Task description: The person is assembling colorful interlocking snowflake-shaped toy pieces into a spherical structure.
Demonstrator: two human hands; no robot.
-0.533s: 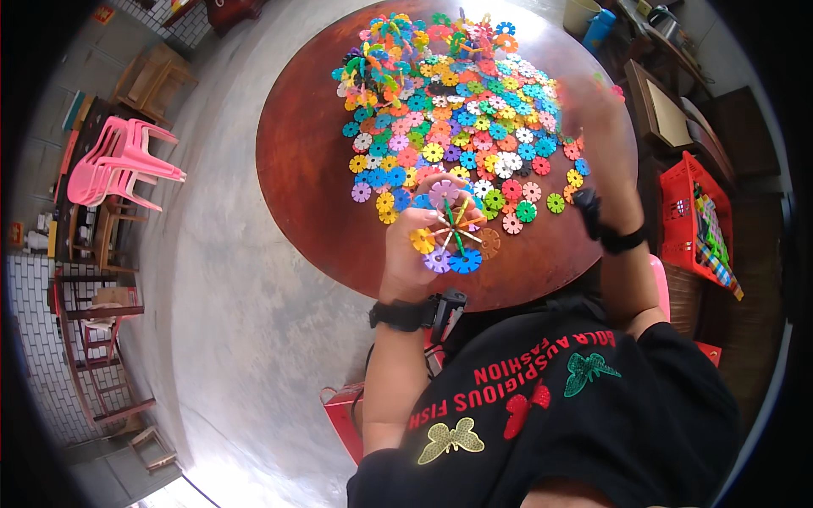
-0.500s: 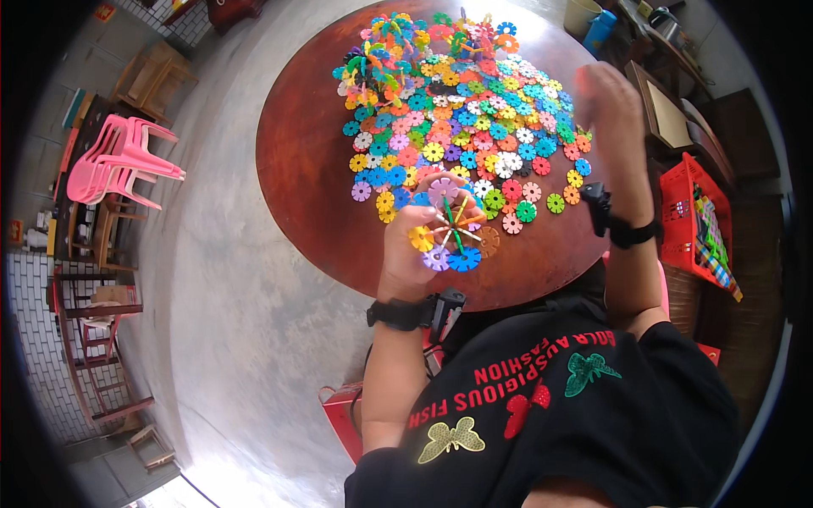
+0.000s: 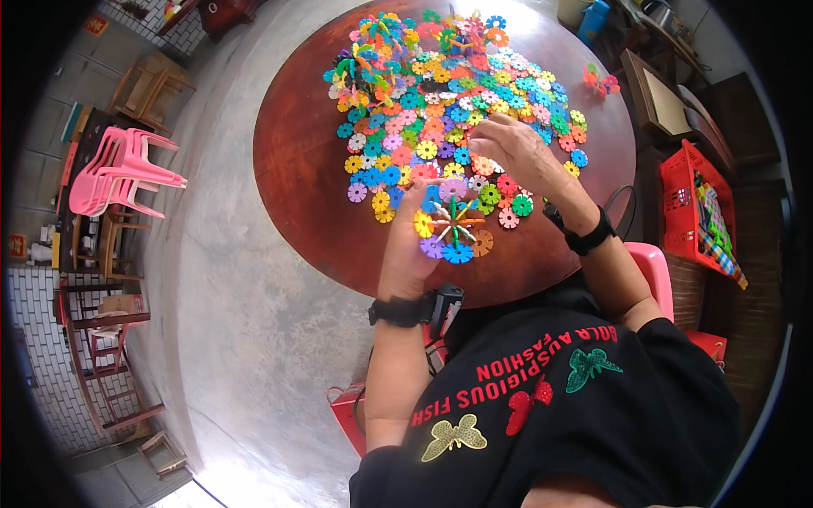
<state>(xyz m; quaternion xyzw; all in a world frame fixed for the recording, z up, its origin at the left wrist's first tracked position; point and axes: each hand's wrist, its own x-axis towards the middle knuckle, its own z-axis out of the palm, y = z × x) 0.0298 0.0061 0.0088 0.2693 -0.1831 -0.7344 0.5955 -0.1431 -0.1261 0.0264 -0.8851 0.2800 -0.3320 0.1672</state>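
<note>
Over the near side of the round, reddish-brown table [image 3: 313,182], the left hand [image 3: 408,245] has its fingers closed on the left edge of a multicoloured, wheel-shaped assembly of notched plastic discs [image 3: 456,225], held above the tabletop. Wheel round, so no long axis to speak of; its face is turned up, with green, white and orange discs edge-on as spokes. The right hand [image 3: 527,157], fingers bent, is over the spread of loose, flower-shaped plastic discs [image 3: 427,150]; fingertips partly hidden, cannot tell whether they pinch one. From those fingers the wheel lies bodyward and slightly left, near but apart; the left hand is the nearer, in contact. Farther out: a tall, many-coloured cluster of joined discs [image 3: 373,55] at the far left of the spread; a small pink-and-green joined piece [image 3: 601,82] alone to the right; beyond the table, a red plastic basket [image 3: 684,216].
</note>
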